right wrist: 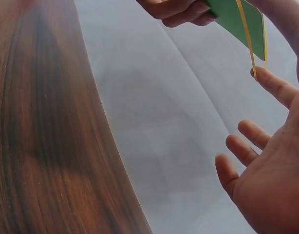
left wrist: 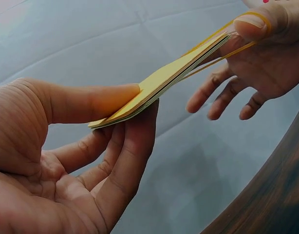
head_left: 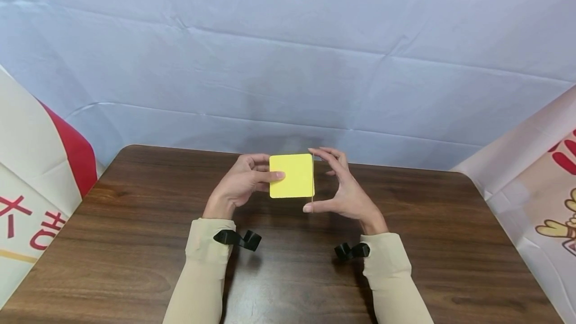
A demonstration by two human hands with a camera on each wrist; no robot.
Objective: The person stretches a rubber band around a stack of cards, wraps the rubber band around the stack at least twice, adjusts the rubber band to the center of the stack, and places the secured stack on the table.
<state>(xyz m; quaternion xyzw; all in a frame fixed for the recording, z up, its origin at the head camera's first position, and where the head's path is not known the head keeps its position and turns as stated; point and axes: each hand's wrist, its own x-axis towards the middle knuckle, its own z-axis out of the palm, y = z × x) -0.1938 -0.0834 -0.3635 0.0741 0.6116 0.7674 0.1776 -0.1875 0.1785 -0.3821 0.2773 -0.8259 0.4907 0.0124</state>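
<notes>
A thin stack of square cards (head_left: 291, 184) is held up over the table, yellow on the face toward me. My left hand (head_left: 240, 179) pinches its left side, thumb on the yellow face and fingers behind. Seen from the right wrist, the back of the stack (right wrist: 230, 17) is green. A yellowish rubber band (left wrist: 222, 59) loops round the right end of the stack. It is stretched over the thumb and index finger of my right hand (head_left: 344, 191), which are spread apart. The other right fingers extend free of the stack.
Below both hands lies a dark brown wooden table (head_left: 135, 224) with rounded far corners. A pale grey-blue cloth (head_left: 288, 64) hangs behind it. Printed banners stand at the left (head_left: 36, 179) and right (head_left: 540, 204). Black straps sit at both wrists.
</notes>
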